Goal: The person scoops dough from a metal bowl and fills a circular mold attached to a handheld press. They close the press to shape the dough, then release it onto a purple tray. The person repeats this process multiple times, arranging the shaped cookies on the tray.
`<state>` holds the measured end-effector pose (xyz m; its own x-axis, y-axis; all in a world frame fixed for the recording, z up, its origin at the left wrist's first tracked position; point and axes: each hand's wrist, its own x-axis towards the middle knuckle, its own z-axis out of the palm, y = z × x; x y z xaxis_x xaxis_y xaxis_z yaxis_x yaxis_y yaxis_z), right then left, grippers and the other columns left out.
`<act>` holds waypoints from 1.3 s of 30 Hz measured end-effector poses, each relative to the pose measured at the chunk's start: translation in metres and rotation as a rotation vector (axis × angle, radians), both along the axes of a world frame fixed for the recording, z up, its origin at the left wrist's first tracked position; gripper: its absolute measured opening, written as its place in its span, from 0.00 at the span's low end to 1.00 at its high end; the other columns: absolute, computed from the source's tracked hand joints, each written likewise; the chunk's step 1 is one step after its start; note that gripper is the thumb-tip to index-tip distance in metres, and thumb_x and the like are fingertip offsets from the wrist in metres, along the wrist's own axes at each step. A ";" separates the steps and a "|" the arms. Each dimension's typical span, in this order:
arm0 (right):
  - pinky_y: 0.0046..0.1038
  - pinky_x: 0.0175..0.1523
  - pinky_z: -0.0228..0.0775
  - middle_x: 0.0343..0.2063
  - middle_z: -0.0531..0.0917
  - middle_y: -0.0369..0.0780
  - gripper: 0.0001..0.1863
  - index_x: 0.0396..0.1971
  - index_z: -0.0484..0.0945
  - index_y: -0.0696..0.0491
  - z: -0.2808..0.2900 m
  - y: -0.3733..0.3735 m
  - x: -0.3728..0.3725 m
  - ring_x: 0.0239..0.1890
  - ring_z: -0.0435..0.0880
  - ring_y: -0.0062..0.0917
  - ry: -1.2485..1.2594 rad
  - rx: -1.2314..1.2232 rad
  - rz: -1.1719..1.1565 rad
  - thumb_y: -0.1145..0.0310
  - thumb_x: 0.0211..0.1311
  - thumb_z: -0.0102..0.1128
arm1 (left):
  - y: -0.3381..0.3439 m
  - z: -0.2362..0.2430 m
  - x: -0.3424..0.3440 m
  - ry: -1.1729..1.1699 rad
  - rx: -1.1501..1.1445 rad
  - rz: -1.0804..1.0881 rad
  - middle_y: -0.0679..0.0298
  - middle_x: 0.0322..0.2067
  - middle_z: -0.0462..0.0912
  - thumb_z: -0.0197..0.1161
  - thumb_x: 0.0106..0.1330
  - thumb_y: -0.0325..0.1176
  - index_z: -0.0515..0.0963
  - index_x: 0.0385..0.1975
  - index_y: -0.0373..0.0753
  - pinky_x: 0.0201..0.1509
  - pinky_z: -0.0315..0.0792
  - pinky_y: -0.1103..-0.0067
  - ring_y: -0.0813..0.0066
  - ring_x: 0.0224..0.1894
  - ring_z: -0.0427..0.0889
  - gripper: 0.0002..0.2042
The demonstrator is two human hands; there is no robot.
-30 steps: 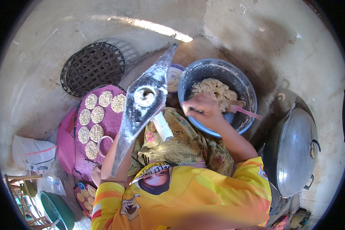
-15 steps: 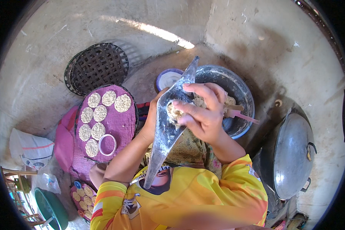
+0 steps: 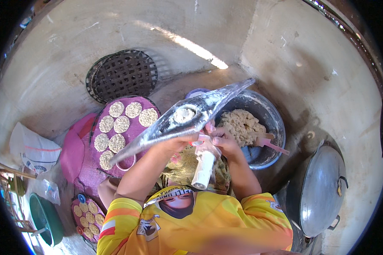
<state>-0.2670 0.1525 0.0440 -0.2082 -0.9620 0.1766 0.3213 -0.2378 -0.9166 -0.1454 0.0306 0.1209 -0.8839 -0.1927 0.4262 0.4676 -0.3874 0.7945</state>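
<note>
My left hand [image 3: 176, 143] is closed round the underside of a grey, flour-dusted dough press [image 3: 157, 128], long and tapered at both ends. The press tilts up to the right, with pale dough [image 3: 184, 114] in the round hole at its middle. Just below it, my right hand [image 3: 224, 141] closes its fingers at the upper end of a whitish, floury cylinder [image 3: 205, 169]. Part of that grip is hidden, and I cannot tell whether the cylinder touches the press. To the right, a dark basin [image 3: 278, 117] holds a mass of dough [image 3: 242, 123] and a pink-handled tool [image 3: 276, 147].
A purple-covered tray [image 3: 134, 138] on the left bears several noodle-like rounds [image 3: 121, 124] and a white ring [image 3: 127, 163], partly covered. A dark woven basket [image 3: 123, 74] leans by the wall. A large lidded pot [image 3: 321, 191] stands right; a green basin [image 3: 47, 221] lies lower left.
The press has swung from near upright to a slant rising rightward. My right hand has left the dough in the hole and moved below the press, where the white cylinder now shows.
</note>
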 end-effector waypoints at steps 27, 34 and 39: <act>0.33 0.32 0.64 0.31 0.74 0.47 0.26 0.49 0.66 0.57 0.045 -0.045 0.088 0.27 0.71 0.35 0.987 -0.834 -0.618 0.71 0.43 0.54 | -0.057 -0.025 0.128 -0.190 -1.722 0.800 0.63 0.22 0.72 0.62 0.40 0.39 0.74 0.29 0.37 0.41 0.61 0.72 0.70 0.29 0.75 0.16; 0.32 0.50 0.58 0.45 0.69 0.48 0.41 0.58 0.51 0.58 0.059 -0.068 0.127 0.44 0.69 0.31 0.567 -0.400 -0.356 0.70 0.41 0.59 | -0.057 -0.040 0.151 -0.373 -1.635 0.641 0.61 0.22 0.74 0.62 0.40 0.40 0.75 0.27 0.39 0.43 0.62 0.72 0.67 0.28 0.75 0.14; 0.32 0.54 0.60 0.47 0.69 0.48 0.47 0.61 0.47 0.54 0.108 -0.092 0.110 0.48 0.70 0.31 0.178 -0.131 0.406 0.71 0.37 0.61 | -0.052 -0.052 0.153 -0.344 -1.573 0.884 0.57 0.35 0.72 0.60 0.41 0.37 0.75 0.34 0.37 0.53 0.55 0.62 0.64 0.43 0.70 0.18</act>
